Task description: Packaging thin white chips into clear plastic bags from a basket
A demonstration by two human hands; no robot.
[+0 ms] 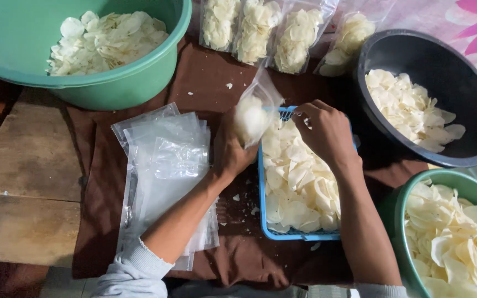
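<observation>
Over the brown cloth (205,72), between the big green basin (139,77) and the black bowl (448,83), the blue basket (261,187) of pale chips lies under my right hand (327,132), fingers pinched among them, while my left hand (230,152) grips a part-filled clear bag (255,113) beside it.

Head camera; looks steeply down, close over hands (282,138)

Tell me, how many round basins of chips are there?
3: a green basin top left, a black basin at right, a second green basin bottom right, partly cut off. Others may lie outside the view.
</observation>
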